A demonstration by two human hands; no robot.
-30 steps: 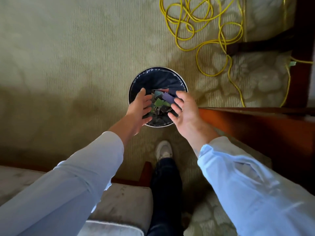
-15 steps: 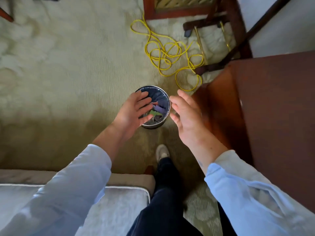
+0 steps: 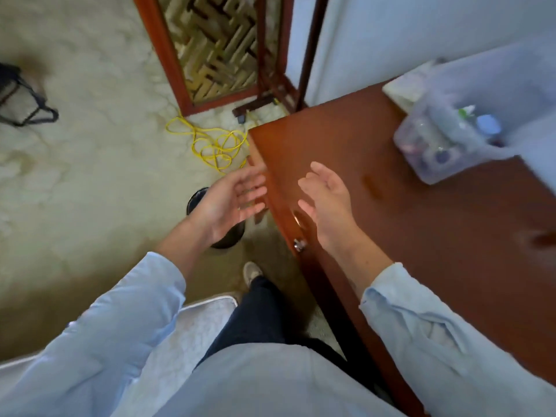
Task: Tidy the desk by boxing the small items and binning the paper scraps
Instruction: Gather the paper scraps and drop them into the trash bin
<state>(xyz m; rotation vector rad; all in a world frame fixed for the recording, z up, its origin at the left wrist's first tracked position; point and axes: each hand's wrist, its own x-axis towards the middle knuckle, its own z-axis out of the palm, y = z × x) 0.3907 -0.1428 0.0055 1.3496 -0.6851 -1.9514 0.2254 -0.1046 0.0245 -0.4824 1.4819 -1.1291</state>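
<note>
both hands up in front of the body, palms turned toward each other, fingers loose and spread, nothing in either one. the left hand (image 3: 231, 203) hangs over the floor, its fingertips just beside the desk's left edge. the right hand (image 3: 326, 203) floats above the brown desk (image 3: 421, 236), near its front corner.

down below, the dark round bin (image 3: 195, 200) stands on the pale carpet (image 3: 90, 176), close to the desk's side. the left hand and wrist cover most of it, so only a slice of rim and base shows and its inside can't be seen.

far side of the desk, well apart from both hands: the clear plastic box (image 3: 436, 167), blurred, with small items (image 3: 487, 123) heaped inside.

a yellow cable (image 3: 215, 149) lies coiled on the carpet between the bin and a red-framed lattice screen (image 3: 216, 49). a metal drawer knob (image 3: 299, 244) pokes from the desk front under the right wrist. one shoe (image 3: 251, 272) is planted by the bin, and a pale cushion (image 3: 195, 326) sits at the left knee.
</note>
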